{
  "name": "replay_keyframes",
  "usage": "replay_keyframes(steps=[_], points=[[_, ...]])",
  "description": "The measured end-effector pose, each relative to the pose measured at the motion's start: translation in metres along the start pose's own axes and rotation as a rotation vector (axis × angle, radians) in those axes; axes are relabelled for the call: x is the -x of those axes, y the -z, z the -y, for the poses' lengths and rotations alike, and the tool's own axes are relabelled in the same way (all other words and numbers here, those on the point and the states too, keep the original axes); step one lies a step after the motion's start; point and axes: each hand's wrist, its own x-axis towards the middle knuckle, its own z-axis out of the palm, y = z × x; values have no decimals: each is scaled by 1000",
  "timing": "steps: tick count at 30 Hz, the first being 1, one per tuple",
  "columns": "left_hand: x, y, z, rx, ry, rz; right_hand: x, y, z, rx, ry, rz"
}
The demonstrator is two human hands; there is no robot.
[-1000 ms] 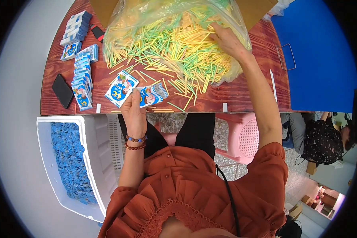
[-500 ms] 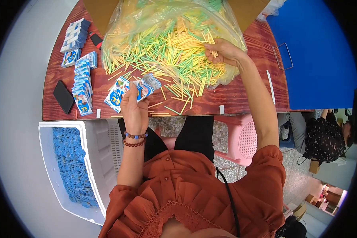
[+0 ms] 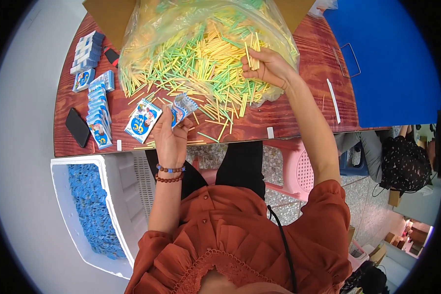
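Note:
My left hand point(image 3: 167, 139) is closed on small blue-and-white packets at the table's front edge. One packet point(image 3: 143, 120) lies flat to the left of the thumb; another packet point(image 3: 183, 109), bent and curled at its top, sticks up between thumb and fingers. Over the pile, my right hand point(image 3: 268, 67) pinches several thin yellow sticks point(image 3: 252, 59), which stand nearly upright from the fingers. Beneath and beside it spreads a large heap of yellow and green sticks point(image 3: 206, 63) in a clear plastic bag point(image 3: 290, 54). Loose sticks lie between the heap and my left hand.
To the left, a row of packets point(image 3: 99, 115), stacked white-and-blue packets point(image 3: 87, 51), a black phone point(image 3: 77, 127) and a red-and-black tool point(image 3: 111, 56). A foam box point(image 3: 103, 196) of blue pieces stands below. Pink stool point(image 3: 299, 171) at right; blue board point(image 3: 382, 63) beyond.
My right hand has drawn slightly toward me and left, its sticks now showing more upright. The packets in my left hand have shifted a little. The whole view has shifted slightly.

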Motion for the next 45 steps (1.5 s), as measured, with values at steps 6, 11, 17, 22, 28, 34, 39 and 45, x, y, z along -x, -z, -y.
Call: replay_keyframes(steps=[6, 11, 17, 22, 28, 34, 39, 45], points=[[-4, -9, 0, 43, 45, -12, -2, -3, -6, -115, 44, 68], [0, -2, 1, 40, 30, -39, 2, -25, -16, -185, 140, 85], [-3, 5, 12, 67, -91, -64, 44, -119, -37, -207, 320, 171], [0, 2, 6, 16, -162, -133, 59, -172, -52, 32, 648, 133], [4, -6, 5, 20, -256, -183, 48, -194, -72, 169, 799, 40], [5, -5, 5, 25, -306, -205, 39, -198, -83, 446, 847, -47], [-1, -2, 9, 118, -260, -234, 36, -190, -93, 572, 839, -94], [-4, -5, 11, 130, -250, -208, 37, -184, -87, 321, 746, 18]])
